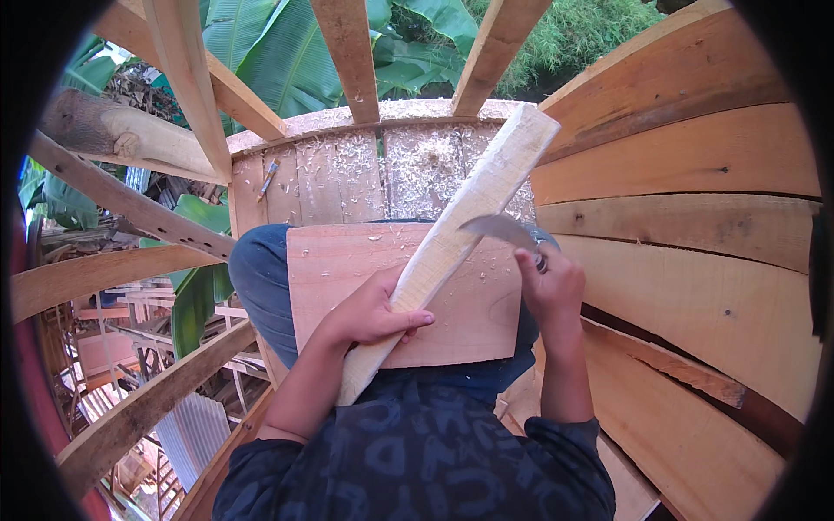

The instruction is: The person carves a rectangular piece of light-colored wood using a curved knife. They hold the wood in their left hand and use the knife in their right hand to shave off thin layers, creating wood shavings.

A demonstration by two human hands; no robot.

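Observation:
A long pale wooden bar (pixel 469 195) slants across my lap, its lower end near my body and its upper end away to the right. My left hand (pixel 382 311) is wrapped round its lower part, thumb lying on top. In my right hand (pixel 552 282) is a knife with a curved blade (pixel 497 229), the fist closed round its handle. The blade lies across the bar's right edge, at about mid-length; whether it cuts in cannot be made out. Beneath the bar a flat board (pixel 469 321) rests on my legs, with a few shavings on it.
Plank flooring (pixel 339 178) ahead is strewn with wood shavings (pixel 430 156). A small marker-like stick (pixel 268 178) lies there at the left. Upright posts (pixel 347 56) rise beyond, a plank wall (pixel 678 217) stands close on the right, and open framing (pixel 156 408) drops away on the left.

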